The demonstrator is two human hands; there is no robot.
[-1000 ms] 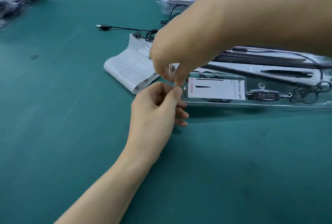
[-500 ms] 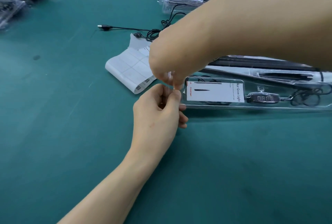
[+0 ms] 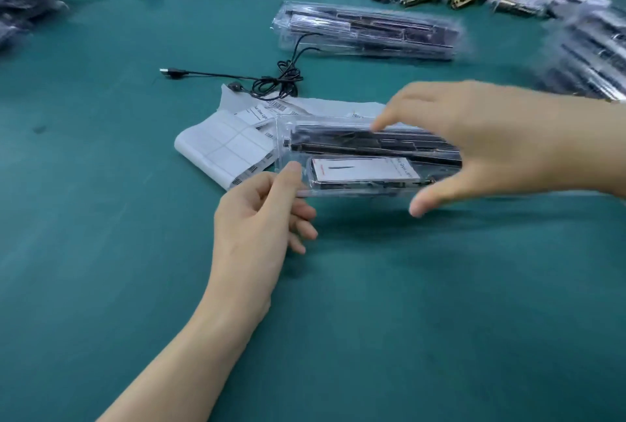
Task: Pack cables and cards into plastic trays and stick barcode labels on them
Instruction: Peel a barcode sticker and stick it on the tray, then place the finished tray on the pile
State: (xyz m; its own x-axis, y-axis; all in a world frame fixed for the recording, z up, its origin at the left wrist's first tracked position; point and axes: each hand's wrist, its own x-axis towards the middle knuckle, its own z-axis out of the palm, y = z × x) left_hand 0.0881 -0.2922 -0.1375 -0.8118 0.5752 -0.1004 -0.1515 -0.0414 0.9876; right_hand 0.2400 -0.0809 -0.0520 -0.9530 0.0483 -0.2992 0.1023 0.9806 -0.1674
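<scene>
Pinching clear tray (image 3: 284,150) corner w/ L hand (image 3: 257,218), thumb on top. Spanning tray just right of it w/ spread R hand (image 3: 491,143); grip – can't tell.

Toward the person from the left hand (image 3: 257,218) and right hand (image 3: 474,147) fingers — bare green mat (image 3: 440,303), wide open. Just beyond the left fingers: label sheets (image 3: 223,147) lie flat, partly under the clear tray (image 3: 281,140). Past those, a tangled black cable (image 3: 271,79). Farther beyond the right fingertips, a second packed tray (image 3: 366,32); a blurred pile of packed trays (image 3: 592,49) right of them — blocked. Left of the left fingers, open mat.
</scene>
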